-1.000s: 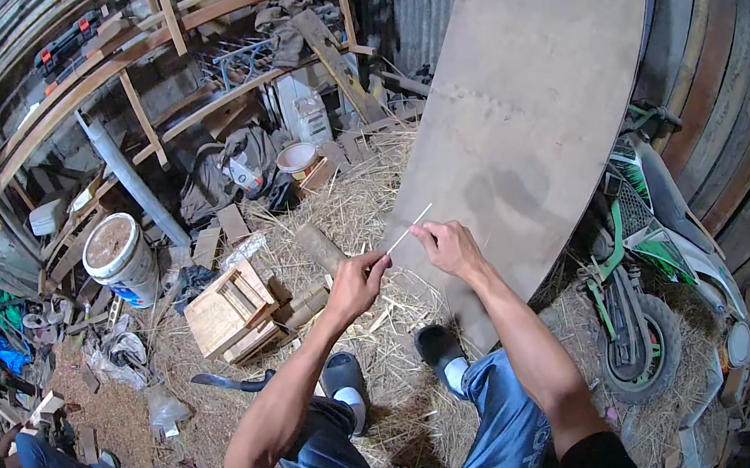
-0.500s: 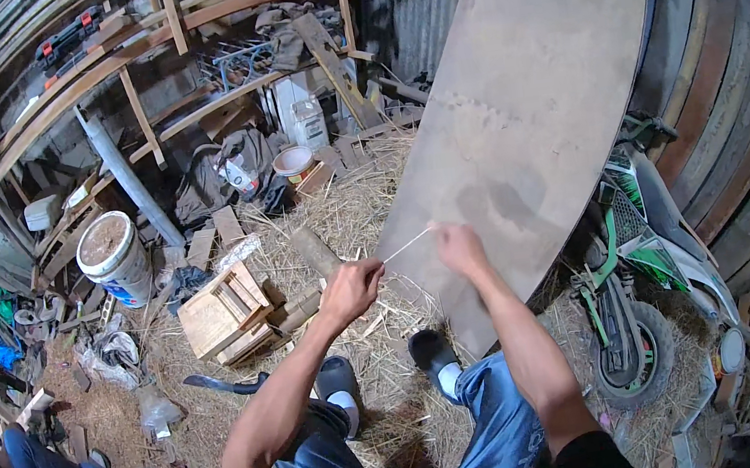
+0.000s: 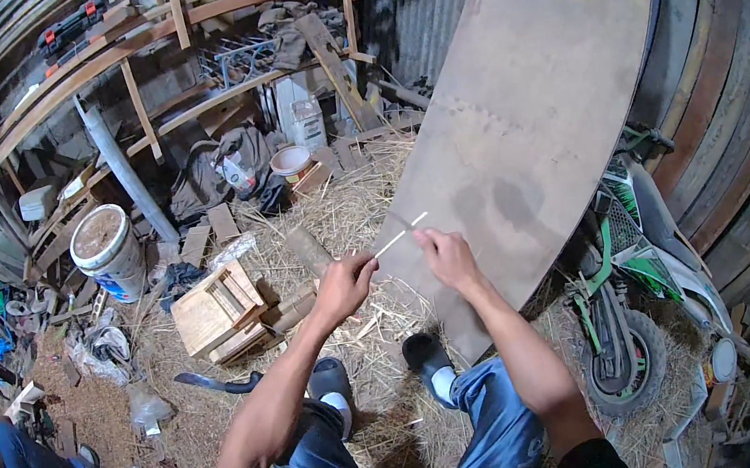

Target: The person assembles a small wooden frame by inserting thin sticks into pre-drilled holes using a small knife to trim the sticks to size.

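My left hand (image 3: 344,287) is closed on one end of a thin pale wooden strip (image 3: 401,235), which slants up and right. Close by on the right, my right hand (image 3: 446,256) is closed around what looks like a small knife (image 3: 402,222). Its narrow grey blade crosses the strip near the far end; the handle is hidden in the fist. Whether the blade presses on the strip cannot be made out. Both hands are held above the straw-covered floor, by the lower end of a long, leaning board (image 3: 512,121).
Left of my legs lie a small wooden stool (image 3: 215,316) and a long curved blade (image 3: 210,382) with a dark handle. A filled white bucket (image 3: 107,252) stands farther left. At right is a green-and-white motorbike (image 3: 627,314). Another person's leg (image 3: 35,459) shows at lower left.
My right hand has shifted slightly left and down, and its fingers show more plainly. The grey blade and the strip's free end now show beyond it. My left hand stays nearly in place.
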A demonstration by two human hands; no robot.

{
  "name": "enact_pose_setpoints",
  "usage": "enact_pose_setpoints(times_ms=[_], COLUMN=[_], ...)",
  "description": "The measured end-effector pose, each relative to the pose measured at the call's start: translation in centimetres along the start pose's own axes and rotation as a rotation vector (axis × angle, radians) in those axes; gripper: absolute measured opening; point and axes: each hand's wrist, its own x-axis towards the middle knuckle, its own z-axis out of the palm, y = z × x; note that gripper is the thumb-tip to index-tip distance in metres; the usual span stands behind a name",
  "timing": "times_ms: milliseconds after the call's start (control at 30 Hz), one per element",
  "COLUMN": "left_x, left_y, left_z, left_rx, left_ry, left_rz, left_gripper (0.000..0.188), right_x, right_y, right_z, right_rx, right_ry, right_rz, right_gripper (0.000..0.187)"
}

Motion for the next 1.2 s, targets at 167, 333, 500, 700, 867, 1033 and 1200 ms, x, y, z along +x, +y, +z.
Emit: enact_pose_setpoints(times_ms=[167,333,500,700,867,1033,1200], left_x=[0.0,-0.5,-0.6,-0.6,-1.0,-1.9,-1.8], left_y=[0.0,-0.4,0.9,1.1,1.2,2.0,-0.3], left_z=[-0.3,-0.1,-0.3,-0.2,-0.9,-3.4,-1.6], left_rx=[0.108,0.13,0.22,0.291,0.362,0.291,0.313], left_ry=[-0.095,-0.093,-0.095,-0.1,-0.112,0.066,0.038], left_rz=[0.086,0.098,0.056,-0.011,-0.075,-0.153,-0.195], left_gripper=[0.02,0.016,0.014,0.013,0.013,0.018,0.02], right_x=[0.2,0.4,0.2,-0.6,-1.3,-5.6,0.0], right_y=[0.9,2.1,3.1,4.7,5.1,16.0,9.7], right_z=[0.5,-0.1,0.0,1.2,3.8,1.5,-0.1], right_rx=[-0.089,-0.15,-0.198,-0.21,-0.243,-0.189,-0.081], right_ry=[-0.115,-0.115,-0.076,-0.056,-0.168,-0.23,-0.077], right_rz=[-0.087,-0.093,-0.052,-0.035,0.103,0.376,0.519], right_gripper=[0.033,0.033,0.035,0.036,0.035,0.048,0.051])
